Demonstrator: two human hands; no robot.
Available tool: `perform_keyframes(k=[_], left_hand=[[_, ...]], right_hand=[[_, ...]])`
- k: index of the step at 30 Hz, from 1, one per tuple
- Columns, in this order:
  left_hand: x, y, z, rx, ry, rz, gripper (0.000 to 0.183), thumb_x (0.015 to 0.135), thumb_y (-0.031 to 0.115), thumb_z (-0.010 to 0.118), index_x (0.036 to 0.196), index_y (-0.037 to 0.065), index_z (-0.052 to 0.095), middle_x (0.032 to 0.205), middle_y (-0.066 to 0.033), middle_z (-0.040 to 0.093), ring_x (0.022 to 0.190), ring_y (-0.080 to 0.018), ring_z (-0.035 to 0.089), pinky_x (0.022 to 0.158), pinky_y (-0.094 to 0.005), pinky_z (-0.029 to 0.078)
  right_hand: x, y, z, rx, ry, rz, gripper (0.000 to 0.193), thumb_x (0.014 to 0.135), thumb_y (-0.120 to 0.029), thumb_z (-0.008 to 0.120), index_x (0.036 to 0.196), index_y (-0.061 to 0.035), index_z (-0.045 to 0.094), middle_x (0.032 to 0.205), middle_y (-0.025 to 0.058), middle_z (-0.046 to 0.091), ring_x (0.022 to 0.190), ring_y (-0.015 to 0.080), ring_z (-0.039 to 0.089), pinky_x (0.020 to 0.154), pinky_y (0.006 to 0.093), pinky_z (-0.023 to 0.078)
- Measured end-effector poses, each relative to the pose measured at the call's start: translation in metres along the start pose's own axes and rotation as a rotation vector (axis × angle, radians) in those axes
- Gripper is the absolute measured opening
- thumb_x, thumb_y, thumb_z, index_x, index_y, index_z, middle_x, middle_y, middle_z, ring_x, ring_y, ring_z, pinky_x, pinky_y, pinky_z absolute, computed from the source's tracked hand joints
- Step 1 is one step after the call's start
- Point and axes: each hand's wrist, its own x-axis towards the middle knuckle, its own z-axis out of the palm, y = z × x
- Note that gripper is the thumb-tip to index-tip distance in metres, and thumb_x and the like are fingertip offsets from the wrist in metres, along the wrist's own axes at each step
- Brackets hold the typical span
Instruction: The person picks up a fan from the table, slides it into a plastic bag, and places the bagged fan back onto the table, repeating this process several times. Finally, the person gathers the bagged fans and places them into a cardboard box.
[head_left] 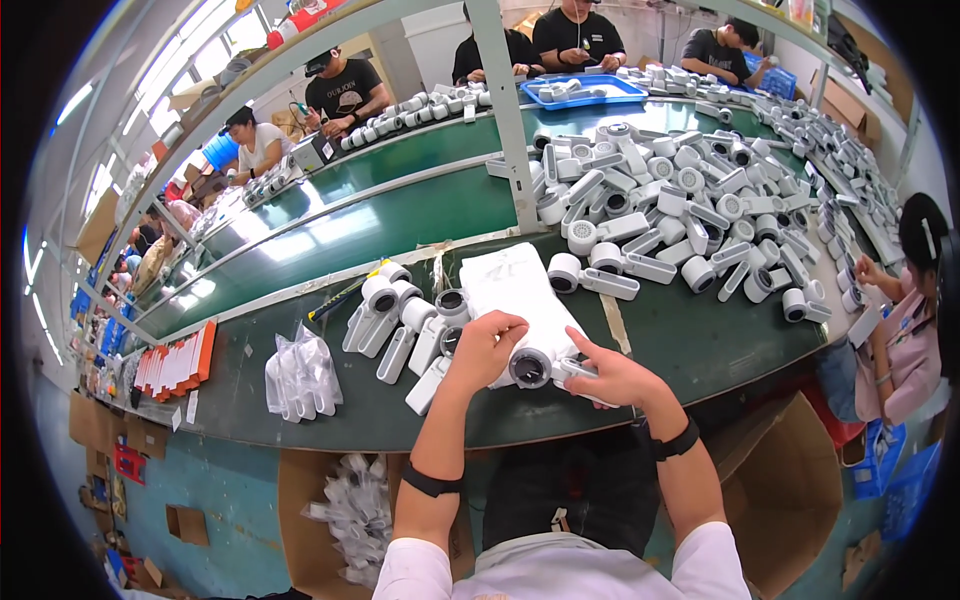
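My right hand [620, 372] grips a white handheld fan [530, 367] by its handle, its round head with a dark centre turned up toward me. My left hand [487, 347] is closed just left of the fan's head, fingertips pinched together; whatever they hold, if anything, is too small to make out. Beneath both hands lies a stack of white sheets or flat bags [508, 280] on the dark green table [490, 428]. Several more fans [398, 352] lie in a group left of my left hand.
A large heap of fans [680, 200] covers the table's right side. Bagged fans [303, 375] and orange-and-white boxes [178, 362] lie left. An upright post [508, 130] stands ahead. Cardboard boxes, one with bagged items [355, 510] and another [790, 480], flank me. A co-worker [905, 330] sits right.
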Motion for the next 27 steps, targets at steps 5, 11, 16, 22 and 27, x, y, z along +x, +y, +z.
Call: perform_keyframes(k=[5,11,16,22,27], left_hand=[[0.001,0.005,-0.003,0.032,-0.051,-0.005,0.012,0.087,0.008,0.064,0.095,0.000,0.069,0.088,-0.0116,0.066,0.077,-0.0238,0.063,0.070,-0.0313,0.049],[-0.004,0.008,-0.002,0.068,0.029,0.071,0.010,0.087,0.006,0.062,0.093,-0.001,0.068,0.087,-0.0124,0.064,0.077,-0.0280,0.063,0.071,-0.0340,0.049],[-0.014,0.020,0.013,0.120,0.020,0.094,0.007,0.088,0.004,0.062,0.091,-0.002,0.065,0.088,-0.0136,0.064,0.079,-0.0264,0.062,0.071,-0.0322,0.049],[-0.042,0.035,0.041,0.026,0.077,0.275,0.005,0.086,0.002,0.063,0.090,0.000,0.065,0.085,-0.0128,0.063,0.075,-0.0277,0.062,0.067,-0.0322,0.049],[-0.065,0.045,0.059,-0.169,-0.006,0.333,0.006,0.087,-0.001,0.063,0.092,-0.002,0.063,0.088,-0.0103,0.062,0.074,-0.0219,0.062,0.067,-0.0293,0.049]], right_hand=[[0.016,-0.002,-0.002,-0.030,0.007,-0.017,0.075,0.086,-0.029,0.063,0.151,-0.0192,0.029,0.083,0.0071,0.063,0.055,0.0146,0.056,0.054,0.0297,0.049],[0.012,-0.003,0.009,0.056,0.160,-0.010,0.060,0.086,-0.028,0.062,0.142,-0.0164,0.047,0.083,0.0069,0.064,0.055,0.0147,0.057,0.054,0.0297,0.049],[0.015,0.005,0.029,0.128,0.371,-0.051,0.055,0.086,-0.027,0.062,0.137,-0.0109,0.050,0.083,0.0074,0.064,0.055,0.0139,0.057,0.053,0.0301,0.049],[0.022,-0.002,0.045,0.523,0.450,-0.059,0.070,0.085,-0.019,0.064,0.145,-0.0026,0.032,0.098,0.0154,0.067,0.054,0.0161,0.059,0.051,0.0313,0.049],[0.035,0.011,0.054,0.567,0.655,-0.395,0.070,0.090,-0.007,0.059,0.148,-0.0035,0.021,0.117,0.0170,0.060,0.090,0.0167,0.065,0.075,0.0282,0.053]])
